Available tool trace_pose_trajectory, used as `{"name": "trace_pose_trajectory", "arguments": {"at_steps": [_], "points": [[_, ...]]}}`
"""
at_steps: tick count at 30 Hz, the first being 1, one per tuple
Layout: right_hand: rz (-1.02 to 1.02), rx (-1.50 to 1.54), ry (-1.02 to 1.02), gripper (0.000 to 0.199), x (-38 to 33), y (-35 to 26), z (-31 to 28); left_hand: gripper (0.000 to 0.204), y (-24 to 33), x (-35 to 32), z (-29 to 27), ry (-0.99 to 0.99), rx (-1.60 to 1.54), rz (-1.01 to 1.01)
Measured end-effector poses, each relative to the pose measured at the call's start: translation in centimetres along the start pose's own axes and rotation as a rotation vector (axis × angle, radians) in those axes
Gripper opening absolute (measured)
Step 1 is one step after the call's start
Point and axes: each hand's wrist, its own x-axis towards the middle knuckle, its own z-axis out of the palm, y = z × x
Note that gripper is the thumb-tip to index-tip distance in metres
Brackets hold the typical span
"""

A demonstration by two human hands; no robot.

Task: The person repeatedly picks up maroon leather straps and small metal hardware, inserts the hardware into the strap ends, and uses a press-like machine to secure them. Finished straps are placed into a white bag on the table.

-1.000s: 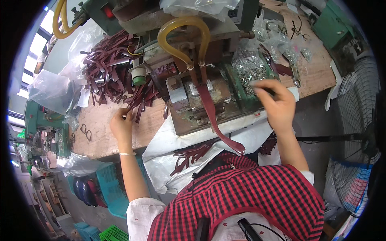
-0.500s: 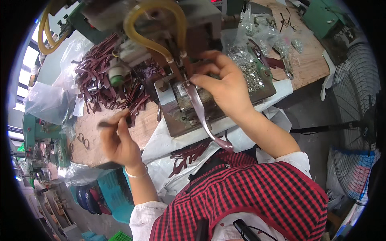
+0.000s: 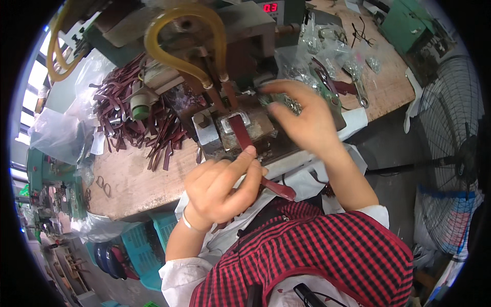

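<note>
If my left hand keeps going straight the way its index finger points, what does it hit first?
The left hand points up and slightly right along the dark red strap. First in that line is likely the metal plate under the press head; depth is hard to judge from above.

A heap of dark red strips lies on the wooden table, up and to the left of the left hand. Above both hands a yellow hose loops over the grey machine body. Clear plastic bags of small metal parts sit beyond the right hand, toward the table's far right. A standing fan is well off to the right. A teal plastic crate sits on the floor below the left hand.
</note>
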Motion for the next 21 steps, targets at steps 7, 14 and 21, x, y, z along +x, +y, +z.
{"name": "trace_pose_trajectory", "arguments": {"at_steps": [7, 14, 21], "points": [[0.021, -0.629, 0.127, 0.019, -3.6, 10.2, -1.7, 0.02, -0.5, -1.3, 1.1, 0.056, 0.009, 0.039], [0.003, -0.644, 0.136, 0.015, -2.6, 10.5, -2.6, 0.018, 0.0, -1.8, 2.1, 0.187, -0.062, -0.053], [0.144, -0.392, 0.209, 0.015, -4.2, 10.8, -2.8, 0.008, -9.0, -7.4, -0.9, 0.513, 0.228, -0.669]]}}
